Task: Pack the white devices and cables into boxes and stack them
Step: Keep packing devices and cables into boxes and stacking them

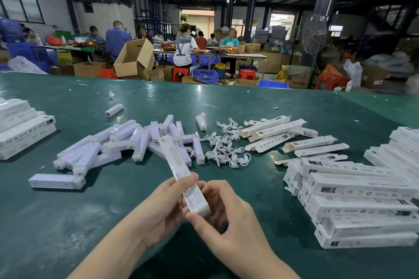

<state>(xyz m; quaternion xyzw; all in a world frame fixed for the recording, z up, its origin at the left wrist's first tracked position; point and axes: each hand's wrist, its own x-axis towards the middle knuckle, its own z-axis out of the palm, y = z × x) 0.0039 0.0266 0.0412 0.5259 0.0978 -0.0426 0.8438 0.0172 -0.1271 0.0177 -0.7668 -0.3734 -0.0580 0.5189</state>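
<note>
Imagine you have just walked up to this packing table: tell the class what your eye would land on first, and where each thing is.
First, the long white box held up at centre front, gripped by the left hand and right hand at its near end. Behind it, on the green table, lie a heap of white devices and a tangle of white cables. Stacked boxes fill the right side.

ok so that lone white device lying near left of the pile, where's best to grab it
Take the lone device across its long flat sides near the middle, coming from above. It lies flat on the green table, apart from the pile, so both sides are free.
</note>
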